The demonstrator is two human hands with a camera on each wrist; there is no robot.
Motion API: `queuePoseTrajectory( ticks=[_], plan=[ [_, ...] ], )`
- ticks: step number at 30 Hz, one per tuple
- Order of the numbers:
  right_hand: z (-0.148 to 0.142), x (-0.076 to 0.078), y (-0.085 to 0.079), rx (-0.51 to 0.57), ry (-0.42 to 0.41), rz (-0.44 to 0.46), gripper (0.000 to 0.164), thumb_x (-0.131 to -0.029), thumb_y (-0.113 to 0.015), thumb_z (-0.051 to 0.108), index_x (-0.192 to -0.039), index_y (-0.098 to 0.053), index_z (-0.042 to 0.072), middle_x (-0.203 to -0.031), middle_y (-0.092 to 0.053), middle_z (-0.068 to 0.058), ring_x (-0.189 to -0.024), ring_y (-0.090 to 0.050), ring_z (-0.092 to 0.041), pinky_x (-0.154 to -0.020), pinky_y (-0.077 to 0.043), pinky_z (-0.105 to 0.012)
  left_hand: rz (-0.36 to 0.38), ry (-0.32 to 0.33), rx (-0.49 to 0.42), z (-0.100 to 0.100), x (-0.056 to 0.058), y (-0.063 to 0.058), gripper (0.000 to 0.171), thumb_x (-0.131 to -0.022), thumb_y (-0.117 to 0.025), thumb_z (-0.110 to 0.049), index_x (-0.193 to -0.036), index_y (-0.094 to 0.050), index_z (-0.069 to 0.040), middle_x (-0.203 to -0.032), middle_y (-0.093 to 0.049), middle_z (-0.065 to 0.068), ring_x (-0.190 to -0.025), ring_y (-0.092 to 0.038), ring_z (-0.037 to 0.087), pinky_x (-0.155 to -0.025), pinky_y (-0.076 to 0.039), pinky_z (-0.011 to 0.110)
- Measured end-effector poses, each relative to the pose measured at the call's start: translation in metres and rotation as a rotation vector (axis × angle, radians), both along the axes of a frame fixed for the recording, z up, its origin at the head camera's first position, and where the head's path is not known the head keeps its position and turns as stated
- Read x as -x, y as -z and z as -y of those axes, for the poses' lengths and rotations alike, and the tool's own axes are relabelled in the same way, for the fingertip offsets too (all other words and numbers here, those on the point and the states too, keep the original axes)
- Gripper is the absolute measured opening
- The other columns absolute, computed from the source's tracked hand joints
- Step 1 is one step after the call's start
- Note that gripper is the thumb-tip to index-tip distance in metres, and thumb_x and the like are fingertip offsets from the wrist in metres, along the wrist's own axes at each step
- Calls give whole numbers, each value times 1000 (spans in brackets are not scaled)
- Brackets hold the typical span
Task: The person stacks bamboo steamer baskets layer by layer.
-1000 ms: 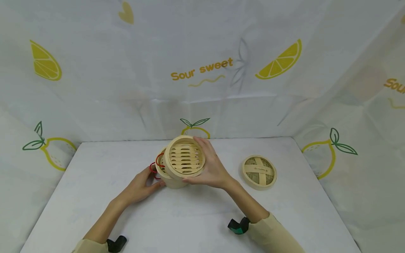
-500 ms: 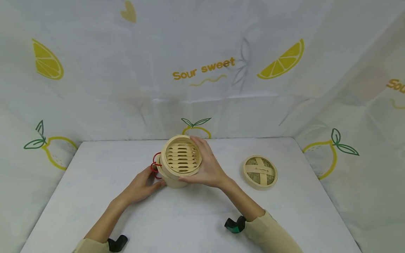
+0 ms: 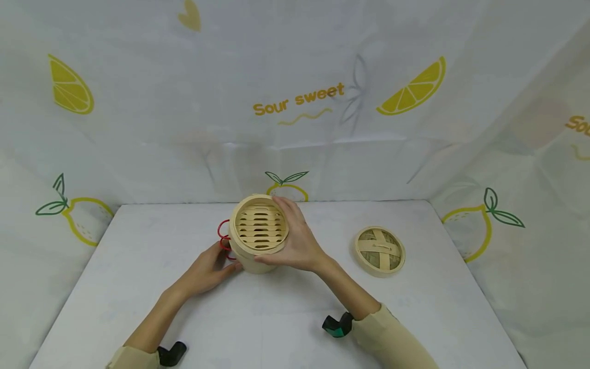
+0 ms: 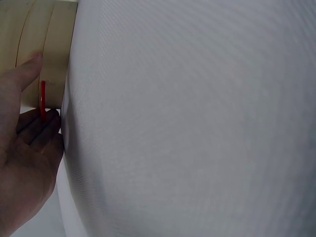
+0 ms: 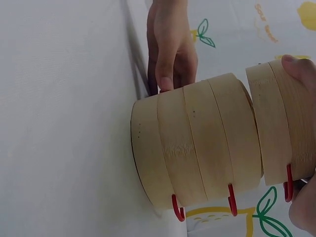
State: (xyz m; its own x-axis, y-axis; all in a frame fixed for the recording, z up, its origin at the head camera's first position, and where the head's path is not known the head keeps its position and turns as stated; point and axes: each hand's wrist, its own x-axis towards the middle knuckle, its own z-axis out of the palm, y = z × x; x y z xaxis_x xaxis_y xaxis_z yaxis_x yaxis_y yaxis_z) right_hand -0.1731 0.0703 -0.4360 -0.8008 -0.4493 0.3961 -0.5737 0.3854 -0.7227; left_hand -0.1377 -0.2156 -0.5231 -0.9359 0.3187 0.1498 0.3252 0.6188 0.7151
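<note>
My right hand (image 3: 297, 243) grips a round bamboo steamer basket (image 3: 260, 225) from its right side, thumb in front and fingers behind. Its slatted floor faces up. Below are two stacked steamer baskets (image 5: 197, 143), standing on the table. In the right wrist view the held basket (image 5: 279, 118) lies slightly askew at the top of the stack, with a narrow wedge of space along the joint. My left hand (image 3: 207, 271) holds the lower stack on its left side, thumb on the wall (image 4: 54, 49) and fingers near a red handle (image 4: 43, 96).
A woven bamboo lid (image 3: 380, 251) with a crossed strap lies on the white table (image 3: 295, 328) to the right. Behind the table hangs a white cloth (image 3: 221, 66) printed with lemons. Black devices (image 3: 337, 325) sit at both wrists.
My right hand has brought its basket leftward over the lower stack, so the red handles now sit nearly in line. The left hand has stayed in place. The lid lies where it was.
</note>
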Motion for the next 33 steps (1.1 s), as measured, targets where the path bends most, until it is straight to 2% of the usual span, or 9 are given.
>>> queuePoseTrajectory(
  ticks=[9, 20, 33],
  plan=[
    [5, 0, -2, -26, 7, -3, 131, -62, -105, 38, -169, -33, 14, -168, -39, -11, -155, -44, -31, -126, -45, -58, 17, 0, -6, 0, 0, -1, 55, -96, -85, -30, -143, -62, -14, -139, -71, 3, -137, -64, 25, -120, -49, 56],
    [8, 1, -2, -42, 8, 3, 130, -63, -105, 39, -169, -33, 13, -169, -38, -12, -158, -41, -32, -127, -43, -59, 13, 1, -8, -1, -1, -1, 53, -97, -84, -30, -142, -62, -15, -138, -71, 1, -137, -63, 22, -120, -49, 55],
    [12, 3, -2, -58, 9, 23, 130, -63, -103, 41, -169, -34, 11, -170, -37, -13, -160, -37, -33, -128, -41, -61, -2, -11, 41, -3, -1, -1, 51, -100, -81, -30, -142, -62, -10, -133, -72, 4, -130, -67, 27, -114, -53, 58]
  ],
)
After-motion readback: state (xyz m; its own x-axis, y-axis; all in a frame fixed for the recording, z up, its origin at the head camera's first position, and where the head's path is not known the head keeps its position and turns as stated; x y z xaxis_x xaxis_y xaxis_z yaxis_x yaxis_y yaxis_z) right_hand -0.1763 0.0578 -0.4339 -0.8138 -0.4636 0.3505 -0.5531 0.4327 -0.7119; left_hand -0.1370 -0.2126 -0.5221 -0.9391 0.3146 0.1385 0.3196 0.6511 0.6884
